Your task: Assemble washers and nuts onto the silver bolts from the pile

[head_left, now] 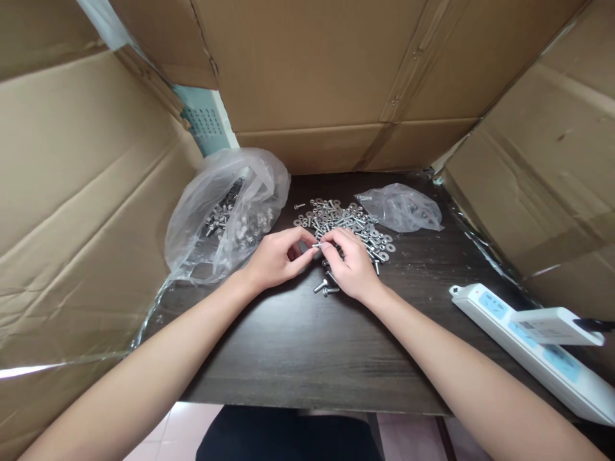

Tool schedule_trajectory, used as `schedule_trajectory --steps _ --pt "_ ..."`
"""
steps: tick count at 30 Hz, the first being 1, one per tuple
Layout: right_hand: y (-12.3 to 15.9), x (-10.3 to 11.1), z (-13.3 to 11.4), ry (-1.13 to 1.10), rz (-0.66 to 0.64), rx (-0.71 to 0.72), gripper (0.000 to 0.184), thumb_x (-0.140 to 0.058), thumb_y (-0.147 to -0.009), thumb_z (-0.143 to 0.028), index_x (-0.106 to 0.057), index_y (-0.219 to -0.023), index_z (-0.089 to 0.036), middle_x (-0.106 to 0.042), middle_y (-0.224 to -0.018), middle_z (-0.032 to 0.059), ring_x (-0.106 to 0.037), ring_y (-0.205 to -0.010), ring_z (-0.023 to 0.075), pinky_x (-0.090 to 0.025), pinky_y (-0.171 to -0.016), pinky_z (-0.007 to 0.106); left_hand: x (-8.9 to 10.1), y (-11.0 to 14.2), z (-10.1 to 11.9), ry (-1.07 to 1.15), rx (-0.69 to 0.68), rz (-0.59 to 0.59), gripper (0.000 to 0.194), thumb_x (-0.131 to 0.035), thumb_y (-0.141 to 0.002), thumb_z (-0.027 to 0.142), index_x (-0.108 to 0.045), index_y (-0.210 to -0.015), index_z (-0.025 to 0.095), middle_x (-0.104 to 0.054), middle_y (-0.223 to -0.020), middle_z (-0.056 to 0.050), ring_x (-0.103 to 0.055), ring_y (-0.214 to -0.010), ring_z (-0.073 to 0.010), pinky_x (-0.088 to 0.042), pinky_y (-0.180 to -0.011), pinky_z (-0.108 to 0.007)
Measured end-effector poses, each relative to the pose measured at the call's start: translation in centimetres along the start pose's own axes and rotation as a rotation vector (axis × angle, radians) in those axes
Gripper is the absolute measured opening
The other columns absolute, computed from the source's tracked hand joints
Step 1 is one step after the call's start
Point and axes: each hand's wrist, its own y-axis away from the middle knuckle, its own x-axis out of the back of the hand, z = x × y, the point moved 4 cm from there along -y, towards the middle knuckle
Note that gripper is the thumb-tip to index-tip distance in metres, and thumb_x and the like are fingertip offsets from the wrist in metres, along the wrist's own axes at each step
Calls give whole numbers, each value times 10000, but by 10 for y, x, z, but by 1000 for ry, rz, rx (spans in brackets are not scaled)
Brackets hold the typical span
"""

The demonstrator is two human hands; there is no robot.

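My left hand (277, 257) and my right hand (352, 262) meet over the dark wooden table (298, 358). Their fingertips pinch a small silver bolt (317, 244) between them. Just beyond the hands lies a loose pile of silver bolts and washers (346, 221). Three bolts (327, 286) lie beside my right hand, toward me. A large clear plastic bag (225, 211) with more hardware inside stands to the left of my left hand.
A smaller crumpled clear bag (401, 208) lies right of the pile. A white power strip (533, 346) with a plugged-in adapter rests at the table's right front. Cardboard walls (72, 192) enclose the table on the left, back and right.
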Motion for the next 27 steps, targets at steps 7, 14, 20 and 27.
schedule_trajectory --steps 7,14,20,27 --pt "0 -1 0 -5 1 -1 204 -472 -1017 -286 -556 -841 -225 -657 -873 50 -601 -893 246 -406 -827 399 0 1 -1 1 4 -2 93 -680 -947 246 -683 -999 170 -719 -815 6 -618 -572 -81 -500 -575 -185" --pt "0 1 -2 -17 8 -12 77 -500 -945 -239 -573 -925 -232 -665 -935 55 -609 -917 253 -425 -858 414 1 0 0 -14 3 6 82 -684 -948 244 -683 -989 173 -712 -800 11 -613 -565 -81 -493 -574 -190" --pt "0 1 -2 -18 7 -1 57 -516 -934 -240 -568 -911 -232 -661 -918 55 -610 -911 255 -436 -849 420 0 0 -1 -10 9 -2 89 -678 -952 258 -678 -988 176 -714 -799 8 -612 -561 -84 -498 -571 -191" --pt "0 0 -1 -28 -10 -8 113 -500 -966 -263 -569 -884 -230 -668 -907 59 -611 -910 253 -437 -832 415 0 1 -1 -1 11 -3 98 -675 -956 266 -679 -990 174 -708 -791 8 -613 -565 -86 -497 -569 -190"
